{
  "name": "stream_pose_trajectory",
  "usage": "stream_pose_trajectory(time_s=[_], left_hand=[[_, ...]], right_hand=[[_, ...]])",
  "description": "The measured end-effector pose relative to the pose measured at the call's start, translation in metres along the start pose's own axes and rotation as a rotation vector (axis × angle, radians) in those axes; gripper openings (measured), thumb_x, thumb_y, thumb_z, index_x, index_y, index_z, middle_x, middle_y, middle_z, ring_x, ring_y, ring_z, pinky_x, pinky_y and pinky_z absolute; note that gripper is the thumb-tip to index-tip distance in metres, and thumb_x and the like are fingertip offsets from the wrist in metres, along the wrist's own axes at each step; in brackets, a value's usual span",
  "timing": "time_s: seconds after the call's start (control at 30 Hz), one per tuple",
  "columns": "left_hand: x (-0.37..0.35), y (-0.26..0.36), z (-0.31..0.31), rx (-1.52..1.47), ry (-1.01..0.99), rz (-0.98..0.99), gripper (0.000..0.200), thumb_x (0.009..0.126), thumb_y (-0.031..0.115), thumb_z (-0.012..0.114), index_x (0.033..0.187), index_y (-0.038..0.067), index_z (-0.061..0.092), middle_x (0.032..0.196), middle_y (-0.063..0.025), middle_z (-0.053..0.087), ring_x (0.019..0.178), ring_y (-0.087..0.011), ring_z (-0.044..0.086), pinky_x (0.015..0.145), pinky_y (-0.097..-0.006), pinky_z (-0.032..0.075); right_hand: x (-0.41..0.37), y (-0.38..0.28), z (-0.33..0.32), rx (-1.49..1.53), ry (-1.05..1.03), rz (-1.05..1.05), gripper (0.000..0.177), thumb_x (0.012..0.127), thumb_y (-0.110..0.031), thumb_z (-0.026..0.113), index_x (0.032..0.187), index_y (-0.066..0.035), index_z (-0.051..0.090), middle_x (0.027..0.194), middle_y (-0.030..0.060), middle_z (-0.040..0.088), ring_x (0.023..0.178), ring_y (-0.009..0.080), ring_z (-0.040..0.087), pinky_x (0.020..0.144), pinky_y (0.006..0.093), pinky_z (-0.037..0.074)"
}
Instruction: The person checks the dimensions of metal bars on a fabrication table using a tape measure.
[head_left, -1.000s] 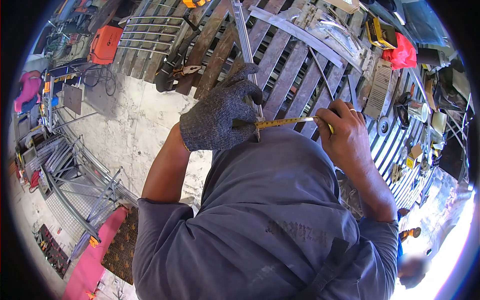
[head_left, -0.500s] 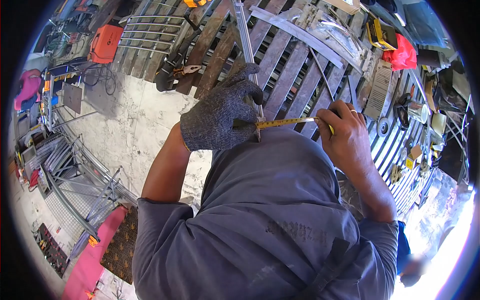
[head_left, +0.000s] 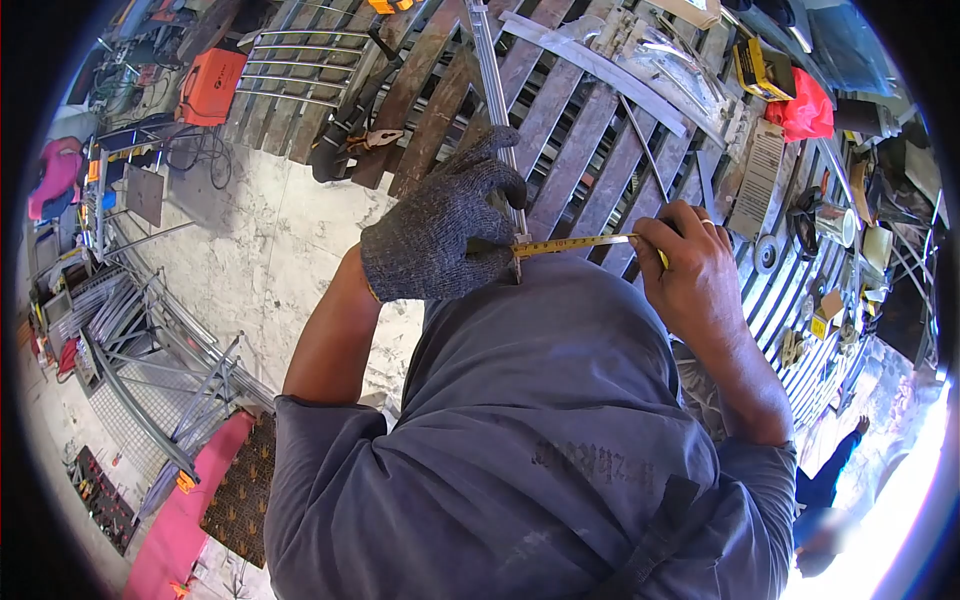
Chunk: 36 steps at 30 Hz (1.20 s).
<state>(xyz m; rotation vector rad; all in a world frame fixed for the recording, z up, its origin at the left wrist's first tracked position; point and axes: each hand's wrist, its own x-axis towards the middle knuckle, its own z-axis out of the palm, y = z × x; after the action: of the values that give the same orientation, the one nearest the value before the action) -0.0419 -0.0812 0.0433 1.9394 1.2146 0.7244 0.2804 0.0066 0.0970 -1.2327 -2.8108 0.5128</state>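
Observation:
My left hand (head_left: 440, 232), in a dark grey knitted glove, grips a yellow tape measure (head_left: 575, 243) between thumb and fingers; its case is hidden. Its upper fingers lie over a long shiny metal bar (head_left: 488, 75) that runs away from my body. The tape crosses the bar's near end and stretches to the right. There my bare right hand (head_left: 692, 265), with a ring on one finger, pinches the tape.
A slatted metal work table (head_left: 560, 110) lies ahead, carrying a flat metal strip (head_left: 600, 68), pliers (head_left: 380, 139) and a red bag (head_left: 802, 108). An orange case (head_left: 210, 88) stands left. Metal frames (head_left: 170, 350) lie on the floor. Another person (head_left: 825, 480) is at lower right.
Both my hands and the tape hold still. At lower right, the other person's arm has come into view, stretched outward.

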Motion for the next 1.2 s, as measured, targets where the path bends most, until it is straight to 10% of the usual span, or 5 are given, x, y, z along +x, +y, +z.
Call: stream_pose_trajectory(time_s=[1.2], left_hand=[[0.0008, -0.0005, -0.0005, 0.046, 0.052, 0.085, 0.02, 0.084, 0.02, 0.091, 0.097, 0.005, 0.085, 0.122, -0.0156, 0.066, 0.108, -0.0342, 0.068, 0.093, -0.0486, 0.058]], right_hand=[[0.0004, 0.0011, 0.0021, 0.002, -0.026, 0.01, 0.014, 0.104, -0.018, 0.076, 0.114, -0.01, 0.082, 0.107, 0.0115, 0.066, 0.11, 0.0344, 0.069, 0.093, 0.0519, 0.055]])
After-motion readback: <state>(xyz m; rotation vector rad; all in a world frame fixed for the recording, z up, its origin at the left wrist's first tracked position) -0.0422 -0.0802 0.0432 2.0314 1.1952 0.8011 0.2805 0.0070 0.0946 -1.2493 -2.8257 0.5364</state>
